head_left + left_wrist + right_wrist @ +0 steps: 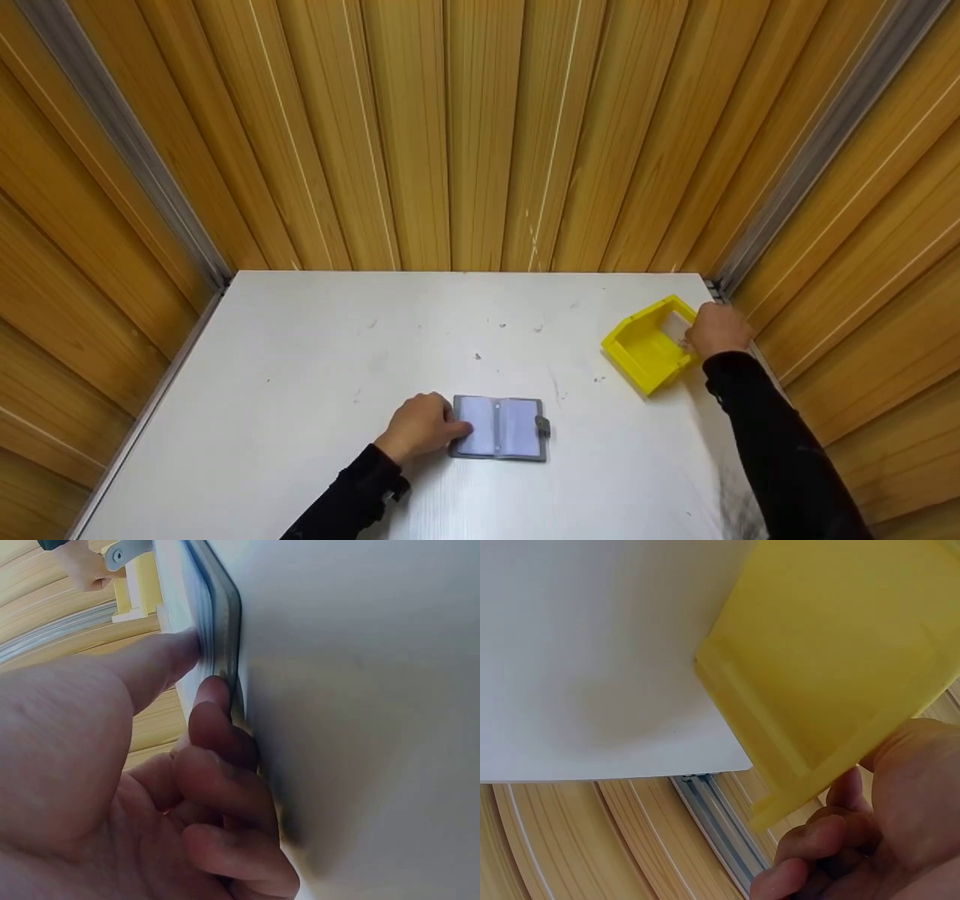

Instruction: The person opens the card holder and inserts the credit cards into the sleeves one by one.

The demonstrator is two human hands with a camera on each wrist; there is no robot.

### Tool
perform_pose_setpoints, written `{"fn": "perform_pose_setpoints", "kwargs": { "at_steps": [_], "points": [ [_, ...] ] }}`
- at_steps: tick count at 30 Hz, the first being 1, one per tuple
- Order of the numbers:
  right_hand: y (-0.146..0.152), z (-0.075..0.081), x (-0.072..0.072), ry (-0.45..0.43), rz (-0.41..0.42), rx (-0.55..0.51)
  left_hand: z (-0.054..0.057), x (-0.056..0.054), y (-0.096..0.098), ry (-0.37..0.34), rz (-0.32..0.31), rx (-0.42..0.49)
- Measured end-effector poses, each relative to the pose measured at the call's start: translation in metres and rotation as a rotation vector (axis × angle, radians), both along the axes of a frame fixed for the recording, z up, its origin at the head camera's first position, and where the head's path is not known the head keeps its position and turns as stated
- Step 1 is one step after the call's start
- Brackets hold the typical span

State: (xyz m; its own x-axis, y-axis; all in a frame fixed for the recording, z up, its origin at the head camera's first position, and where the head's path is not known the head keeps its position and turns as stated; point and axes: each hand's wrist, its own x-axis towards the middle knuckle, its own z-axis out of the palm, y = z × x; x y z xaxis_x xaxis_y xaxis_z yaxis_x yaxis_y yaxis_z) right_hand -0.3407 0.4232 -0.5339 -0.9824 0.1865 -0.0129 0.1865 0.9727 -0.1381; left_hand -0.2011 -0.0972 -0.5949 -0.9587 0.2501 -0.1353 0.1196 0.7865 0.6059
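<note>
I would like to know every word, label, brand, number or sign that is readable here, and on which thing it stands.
No readable text in any view.
Open grey booklet with pale pages: no legible writing; any fine print is too small.
Yellow plastic bin: no lettering visible; the whitish patch towards its back is too small to judge.

The head camera looks forward and down from above the table (337,337), while both close wrist views share the yellow bin (832,652)
</note>
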Motion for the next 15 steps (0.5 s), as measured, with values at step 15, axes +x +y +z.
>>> {"fn": "perform_pose_setpoints", "kwargs": {
  "at_steps": [15],
  "points": [
    [0.0025, 0.0014, 0.0008, 0.032, -0.009, -0.039, -0.0014, 0.0008, -0.0008, 0.003, 0.001, 0.005]
  ]
}}
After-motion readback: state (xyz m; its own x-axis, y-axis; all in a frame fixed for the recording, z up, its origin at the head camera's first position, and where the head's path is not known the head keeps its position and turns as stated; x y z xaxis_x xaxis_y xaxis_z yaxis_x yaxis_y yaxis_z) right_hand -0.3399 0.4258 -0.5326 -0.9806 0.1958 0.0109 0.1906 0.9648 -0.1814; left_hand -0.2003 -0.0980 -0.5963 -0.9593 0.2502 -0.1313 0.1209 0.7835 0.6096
